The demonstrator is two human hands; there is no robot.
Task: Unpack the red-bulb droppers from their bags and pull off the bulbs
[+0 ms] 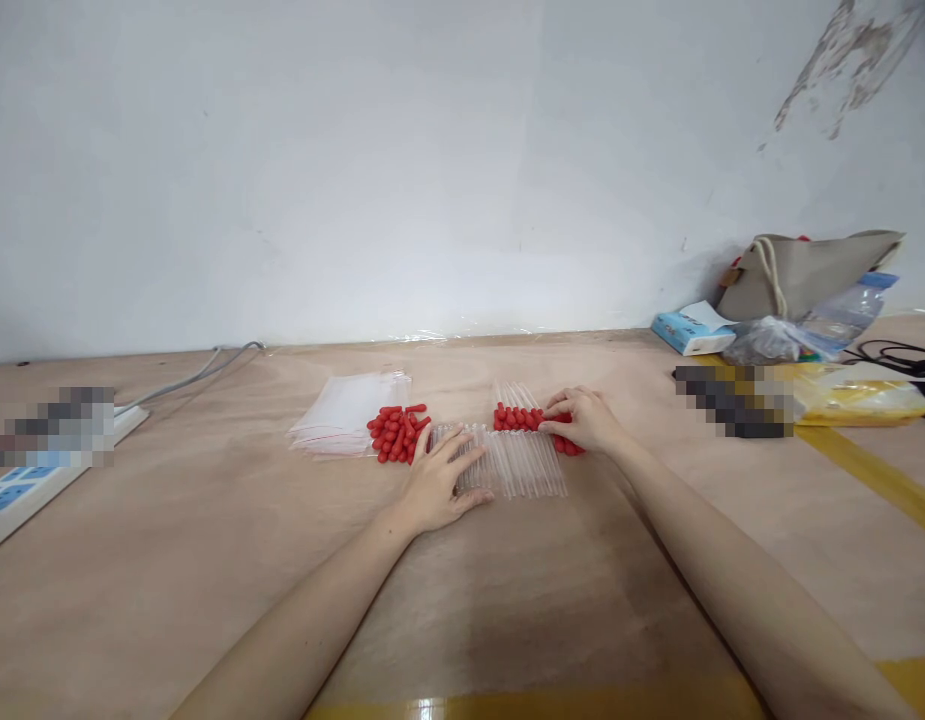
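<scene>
My left hand point(441, 480) lies with fingers spread over a row of clear thin tubes point(523, 468), side by side on the table. By its fingertips, a pile of red rubber bulbs point(393, 432) partly covers a stack of clear plastic bags point(349, 408). Beyond the loose tubes, several droppers point(513, 396) lie with red bulbs on their near ends and clear tubes pointing away. My right hand point(582, 418) pinches a red bulb at the right end of that row between thumb and fingers. More red bulbs point(568, 446) show under this hand, partly hidden by it.
A white power strip point(72, 475) with a grey cable point(199, 375) is at left. At right are a blue tissue box point(691, 332), a beige bag point(829, 270), clear plastic wrapping point(766, 342), a yellow packet point(852, 392) and black cables point(893, 355). A pale wall stands behind.
</scene>
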